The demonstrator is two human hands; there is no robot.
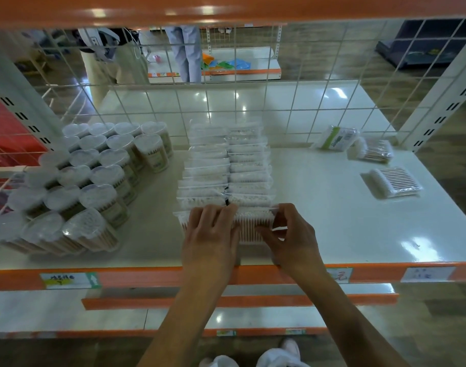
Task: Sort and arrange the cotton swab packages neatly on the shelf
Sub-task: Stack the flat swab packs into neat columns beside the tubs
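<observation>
Reaching onto the white shelf [332, 234], I rested my left hand [210, 234], fingers nearly straight, on the near end of the double row of bagged cotton swabs [226, 168], while my right hand [290, 234] pinched the front package [253, 226] between thumb and fingers. Lidded tubs [94, 176] stood left of the row. Loose packs [393, 181] lay well to its right.

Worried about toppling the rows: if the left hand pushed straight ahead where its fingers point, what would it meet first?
Likely the left row of bagged swabs, directly behind the front package the left hand rests on, though depth is unclear.
</observation>
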